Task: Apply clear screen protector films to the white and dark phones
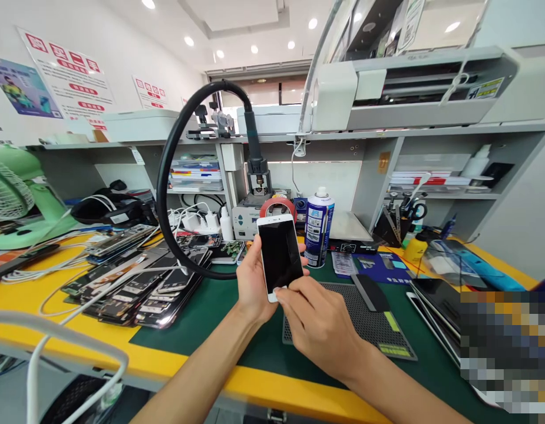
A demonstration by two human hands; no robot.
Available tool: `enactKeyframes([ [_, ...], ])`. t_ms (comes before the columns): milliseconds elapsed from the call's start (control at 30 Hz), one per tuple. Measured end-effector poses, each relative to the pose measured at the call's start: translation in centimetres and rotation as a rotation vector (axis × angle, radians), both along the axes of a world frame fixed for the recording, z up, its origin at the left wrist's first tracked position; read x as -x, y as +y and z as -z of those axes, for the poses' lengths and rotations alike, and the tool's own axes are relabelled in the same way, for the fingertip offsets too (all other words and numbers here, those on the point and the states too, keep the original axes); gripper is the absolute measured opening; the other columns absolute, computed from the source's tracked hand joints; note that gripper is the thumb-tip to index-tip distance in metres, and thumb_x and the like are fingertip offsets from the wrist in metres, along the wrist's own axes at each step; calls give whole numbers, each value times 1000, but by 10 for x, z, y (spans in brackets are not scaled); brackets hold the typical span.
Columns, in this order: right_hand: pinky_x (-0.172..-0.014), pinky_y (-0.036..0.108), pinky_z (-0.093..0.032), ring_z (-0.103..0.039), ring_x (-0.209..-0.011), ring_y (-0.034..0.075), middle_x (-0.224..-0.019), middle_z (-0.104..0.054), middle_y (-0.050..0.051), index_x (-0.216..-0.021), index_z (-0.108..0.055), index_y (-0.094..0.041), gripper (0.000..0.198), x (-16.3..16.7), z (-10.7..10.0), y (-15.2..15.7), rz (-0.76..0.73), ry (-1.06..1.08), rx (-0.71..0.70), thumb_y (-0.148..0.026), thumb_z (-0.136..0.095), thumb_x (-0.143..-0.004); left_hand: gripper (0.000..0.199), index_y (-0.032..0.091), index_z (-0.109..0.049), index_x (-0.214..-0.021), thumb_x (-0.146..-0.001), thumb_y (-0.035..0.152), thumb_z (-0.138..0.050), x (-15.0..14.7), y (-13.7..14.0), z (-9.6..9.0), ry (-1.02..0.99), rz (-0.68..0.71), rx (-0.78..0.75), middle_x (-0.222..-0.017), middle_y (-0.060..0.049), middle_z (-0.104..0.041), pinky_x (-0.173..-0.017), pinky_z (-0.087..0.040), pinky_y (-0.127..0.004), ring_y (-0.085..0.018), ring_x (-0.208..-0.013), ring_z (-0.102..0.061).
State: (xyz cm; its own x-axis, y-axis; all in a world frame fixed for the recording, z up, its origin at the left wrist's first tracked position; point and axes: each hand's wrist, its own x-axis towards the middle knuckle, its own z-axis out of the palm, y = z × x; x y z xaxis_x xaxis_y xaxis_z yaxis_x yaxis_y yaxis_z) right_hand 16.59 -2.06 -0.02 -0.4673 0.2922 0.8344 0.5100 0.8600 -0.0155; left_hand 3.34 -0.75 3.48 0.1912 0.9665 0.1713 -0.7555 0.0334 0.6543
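A white smartphone [280, 253] with a dark screen is held upright over the bench, its face toward me. My left hand [251, 282] wraps round its left side and back, fingertips showing at the right edge. At the lower end of the phone is my right hand [319, 315], thumb and forefinger pinched together against the bottom corner. Whether anything small sits in that pinch is hidden. Behind the phone stands a blue and white spray can [319, 227], with a red ring-shaped roll [277, 204] to its left.
Stacked phone parts [144, 282] and white cables cover the left side, near a green fan [33, 200]. A black hose [168, 176] arcs over the bench. A grey perforated mat [365, 312] lies under my right hand. Tablets [435, 312] lie to the right.
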Motion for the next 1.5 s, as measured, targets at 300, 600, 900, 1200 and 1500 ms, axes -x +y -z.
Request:
enactKeyframes([
  [300,-61,28,-43,-59,-73,17,-79,-62,6,-88,-63,-15,11,-9,-7,10,30,210,161,-13,-54,-93,54,11,-68,-117,-96,52,-42,-9,-1,5,-16,-6,35,-101,-14,-74,-83,-54,-40,-28,-89,-71],
  [600,-61,27,-43,-62,-77,18,-83,-63,7,-92,-62,-16,13,-7,-7,12,109,131,122,-16,-50,-96,50,11,-67,-118,-96,49,-44,-9,3,9,-10,-19,25,-99,-12,-75,-83,-55,-38,-27,-89,-72],
  [900,-63,28,-46,-62,-78,18,-86,-62,7,-96,-63,-15,14,-9,-11,14,101,218,184,-16,-49,-97,51,10,-69,-114,-96,50,-44,-9,0,4,-51,34,102,-97,-13,-75,-84,-55,-39,-28,-92,-71],
  [1200,-71,31,-49,-61,-88,20,-89,-62,9,-99,-63,-15,17,-15,-13,17,131,132,128,-15,-47,-97,32,15,-72,-101,-94,39,-53,-9,4,10,-85,-12,95,-88,-6,-75,-81,-56,-34,-24,-85,-72],
  [1500,-54,29,-38,-54,-72,18,-78,-57,5,-84,-62,-16,22,-6,-4,5,123,-147,39,-7,-44,-91,49,11,-69,-111,-96,50,-42,-7,7,11,5,67,69,-95,-12,-74,-78,-55,-38,-28,-86,-71],
])
